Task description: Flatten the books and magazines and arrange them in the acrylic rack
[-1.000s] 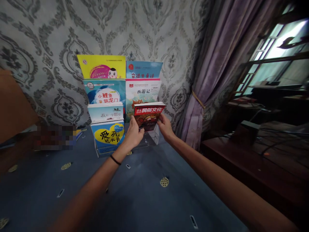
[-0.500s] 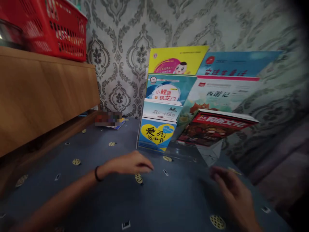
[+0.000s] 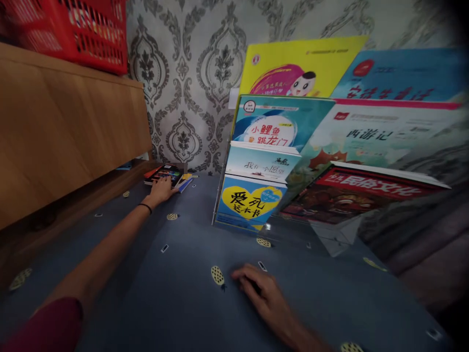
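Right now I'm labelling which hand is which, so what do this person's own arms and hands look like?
Both hands are ungloved. The left hand has a thin black band around its wrist, and a maroon sleeve shows higher up that arm. The right hand shows no band or sleeve within the frame.

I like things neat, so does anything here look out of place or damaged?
The pile of books beside the wooden cabinet, under the left hand, looks untidy: its edges stick out unevenly, unlike the displayed books in the clear rack. I see no spill or damage, though part of the pile is blurred.
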